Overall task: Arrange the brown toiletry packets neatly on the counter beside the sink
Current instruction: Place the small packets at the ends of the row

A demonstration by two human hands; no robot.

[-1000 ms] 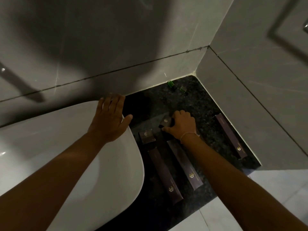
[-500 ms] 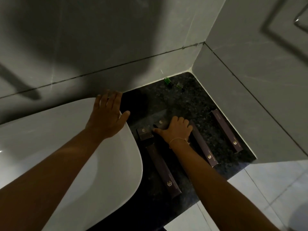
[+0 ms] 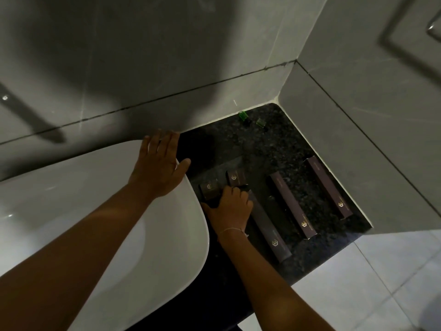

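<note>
Left hand (image 3: 158, 167) lies flat, fingers spread, on the white ceramic sink (image 3: 100, 211) rim. Right hand (image 3: 230, 206) presses curled fingers on a long brown packet (image 3: 267, 231) on the dark speckled counter (image 3: 262, 144), nothing pinched.

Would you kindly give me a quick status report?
Left hand flat on sink rim. Right hand on nearest long packet. Green bottles in the corner, clear.

R hand (image 3: 230, 206) on long packet (image 3: 267, 229); L hand (image 3: 158, 168) on sink (image 3: 71, 211).

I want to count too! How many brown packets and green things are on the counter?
Long packets: 3
Short packets: 2
Green things: 2
Total: 7
</note>
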